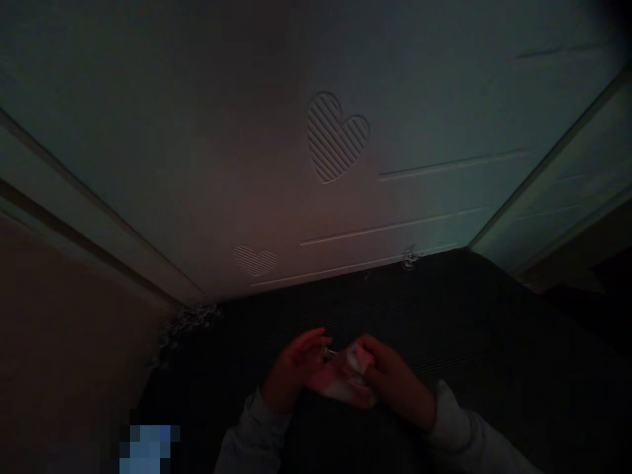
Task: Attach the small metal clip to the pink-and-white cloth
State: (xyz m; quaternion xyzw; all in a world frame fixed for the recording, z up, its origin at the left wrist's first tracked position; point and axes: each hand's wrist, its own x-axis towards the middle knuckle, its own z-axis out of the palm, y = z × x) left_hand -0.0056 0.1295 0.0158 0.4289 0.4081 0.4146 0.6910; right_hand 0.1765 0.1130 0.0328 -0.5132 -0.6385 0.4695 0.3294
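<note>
Cloth (351, 376) (pale, crumpled) btwn both hands, left hand (296, 368) and right hand (392, 382) each pinching it.

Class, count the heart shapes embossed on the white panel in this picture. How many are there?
2: a large heart high on the white panel, a small heart lower left near its bottom edge.

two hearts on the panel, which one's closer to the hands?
The small heart, low on the panel just above the left hand. The big striped heart sits higher up.

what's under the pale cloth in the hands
Under the pale cloth lies a dark ribbed surface. Left hand and right hand grip it; anything inside its folds is hidden in the dimness.
</note>
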